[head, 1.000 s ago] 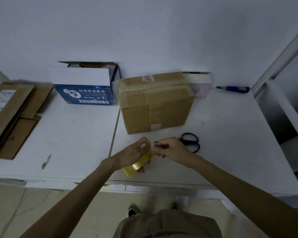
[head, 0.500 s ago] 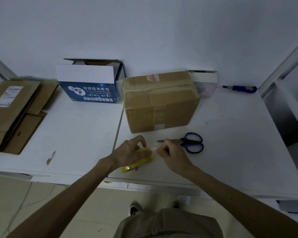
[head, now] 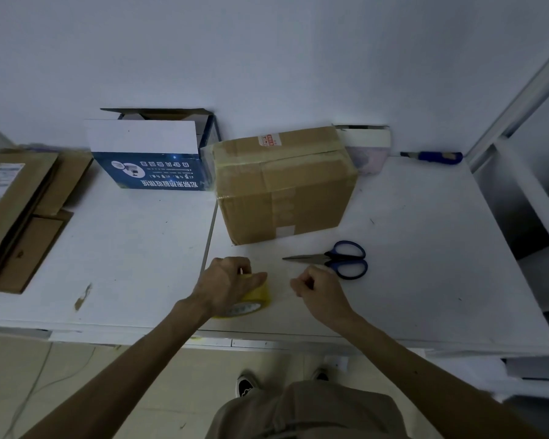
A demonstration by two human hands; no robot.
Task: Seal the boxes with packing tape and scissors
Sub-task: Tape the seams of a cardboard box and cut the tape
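White surface (head: 409, 248) fills mid-frame. Brown taped box (head: 286, 188) at centre, against wall. Left hand (head: 229, 285) curled over yellow tape roll (head: 254, 299), lower centre. Right hand (head: 319, 291) just right, fingertips pinched together. Blue-handled scissors (head: 336, 259) lie above it.

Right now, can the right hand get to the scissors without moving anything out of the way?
Probably yes. The scissors lie flat on the table just beyond the right hand, with nothing between them, though its pinched fingers may be holding tape.

brown box (head: 282, 188) taped | yellow tape roll (head: 254, 297) (gripped) | blue-handled scissors (head: 336, 259) flat, closed
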